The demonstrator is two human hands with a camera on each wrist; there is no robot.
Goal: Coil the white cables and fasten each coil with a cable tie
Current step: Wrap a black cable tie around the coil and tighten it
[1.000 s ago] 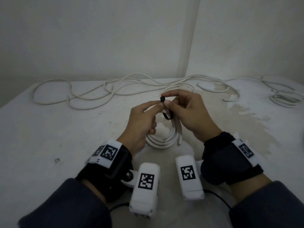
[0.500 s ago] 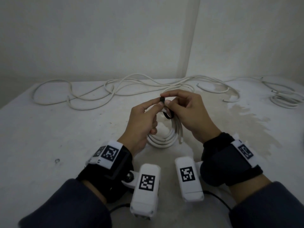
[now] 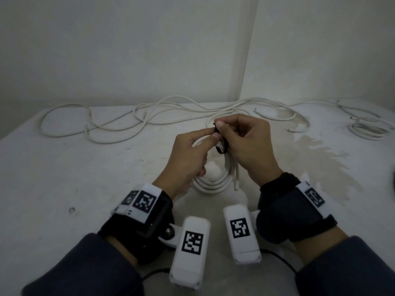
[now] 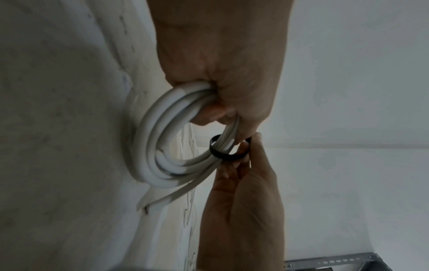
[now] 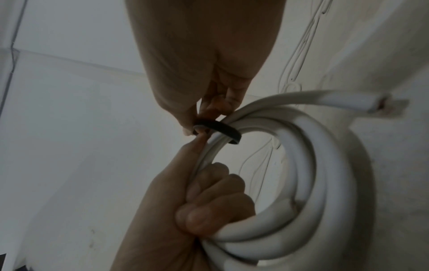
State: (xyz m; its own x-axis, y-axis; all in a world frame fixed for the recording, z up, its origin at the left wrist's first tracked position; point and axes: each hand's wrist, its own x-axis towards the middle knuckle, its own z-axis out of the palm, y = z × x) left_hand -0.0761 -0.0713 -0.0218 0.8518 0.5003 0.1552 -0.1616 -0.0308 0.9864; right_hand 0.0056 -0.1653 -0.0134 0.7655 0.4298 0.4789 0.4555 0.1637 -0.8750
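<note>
Over the pale stained desk (image 3: 64, 178), the left hand (image 3: 188, 159) curls its fingers (image 5: 209, 185) round the coiled white round cable (image 3: 215, 182), holding it upright. The right hand (image 3: 250, 146) pinches the black looped cable tie (image 4: 226, 155) encircling the coil's top. Loose white cables (image 3: 119, 124) sprawl behind; a small white cable bundle (image 3: 365, 130) lies far right.
</note>
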